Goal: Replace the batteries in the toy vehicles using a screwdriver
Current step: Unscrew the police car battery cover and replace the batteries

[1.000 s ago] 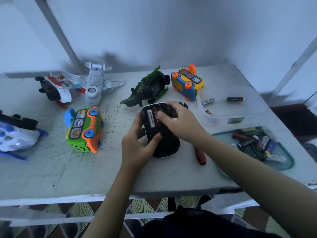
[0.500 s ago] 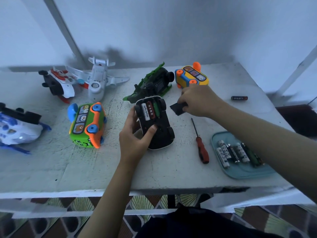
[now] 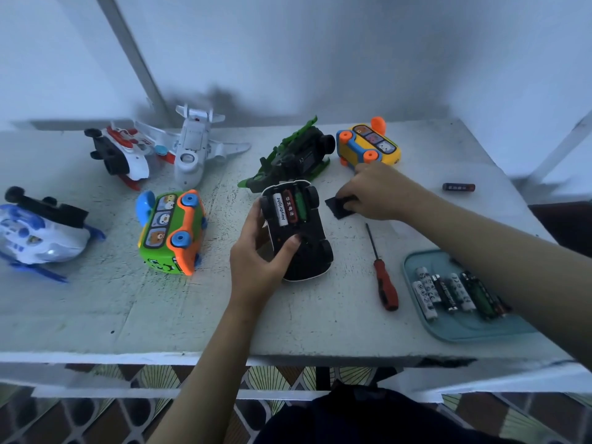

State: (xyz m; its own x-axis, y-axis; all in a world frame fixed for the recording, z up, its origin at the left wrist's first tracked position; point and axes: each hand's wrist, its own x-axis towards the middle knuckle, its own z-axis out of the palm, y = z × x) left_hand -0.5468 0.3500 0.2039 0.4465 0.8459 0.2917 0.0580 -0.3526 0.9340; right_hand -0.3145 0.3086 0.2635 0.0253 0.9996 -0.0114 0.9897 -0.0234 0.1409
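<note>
Working at a white, scuffed tabletop (image 3: 160,309) set against a pale wall (image 3: 320,59); patterned floor tiles (image 3: 96,418) show below its front edge.

1. The car (image 3: 315,251) lies upside down near the middle of the tabletop. My left hand (image 3: 256,261) grips it, fingers curled round its left flank and thumb pressed on the underside.
2. The battery bay is open, with three cells side by side. The white cell (image 3: 279,210) reads "Heybright". The red cell (image 3: 290,209) carries Chinese characters too small for me to read. The green cell (image 3: 300,206) shows no legible print.
3. My right hand (image 3: 374,193) pinches the black cover (image 3: 334,209), fingers clamped on it, just right of the car at the tabletop.
4. The screwdriver (image 3: 384,280), red-handled, lies free between the car and the teal tray (image 3: 464,328). The print on the spare cells (image 3: 448,293) in the tray is illegible.
5. One loose cell (image 3: 458,187) lies at the far right.

Change: a second ago my right hand covered the bay. It has since moved off to the right with the cover, exposing the cells. The left grip is unchanged.
</note>
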